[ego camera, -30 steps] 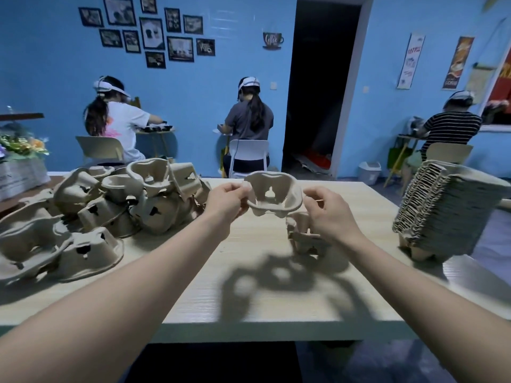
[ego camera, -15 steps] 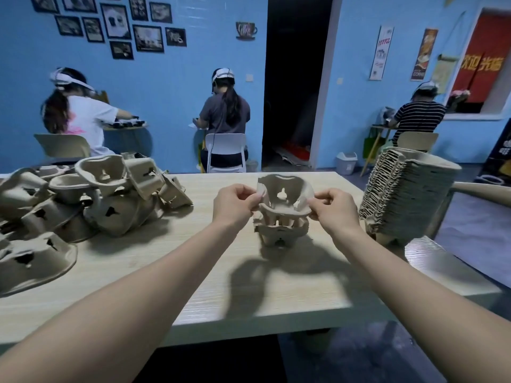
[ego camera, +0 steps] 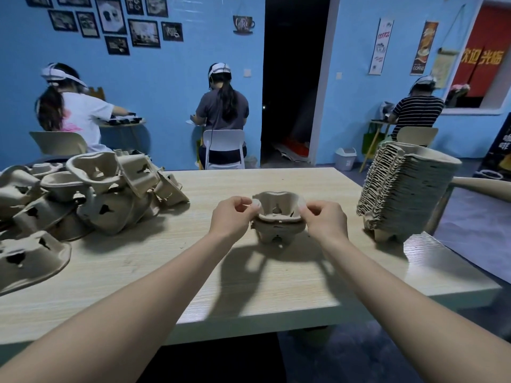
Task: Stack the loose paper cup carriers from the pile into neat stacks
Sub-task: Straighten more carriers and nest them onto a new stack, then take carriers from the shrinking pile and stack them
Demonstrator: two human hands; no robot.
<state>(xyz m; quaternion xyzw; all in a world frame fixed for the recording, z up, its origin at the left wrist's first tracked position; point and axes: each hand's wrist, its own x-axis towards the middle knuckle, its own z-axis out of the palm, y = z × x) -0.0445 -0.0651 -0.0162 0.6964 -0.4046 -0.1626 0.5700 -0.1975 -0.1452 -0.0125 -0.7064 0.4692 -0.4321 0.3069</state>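
Lowered since half a second ago, the top carrier (ego camera: 279, 205) now sits nested into the carrier beneath it, where earlier it was tilted up and only partly seated on the small stack (ego camera: 276, 230); a second ago it was held clear in the air above the counter (ego camera: 249, 272). Both hands have come down with it. The left hand (ego camera: 231, 219) pinches the carrier's left rim between thumb and curled fingers, and the right hand (ego camera: 325, 221) pinches the right rim the same way, so the carrier lies directly between the two grips, its cup wells opening upward. Below the grips, the small stack stands on the counter, its feet touching the wood.

Well off to the left of the grips, the loose pile (ego camera: 83, 194) of carriers lies jumbled, some upturned, some on their sides, spreading to the counter's left edge. Well to the right of the grips, the tall stack (ego camera: 401, 194) of nested carriers stands near the counter's right end, leaning slightly.

Beyond the grips, three other people sit with their backs turned at small tables along the blue wall (ego camera: 179, 78), which carries framed pictures (ego camera: 110, 20), beside a dark doorway (ego camera: 290, 78).
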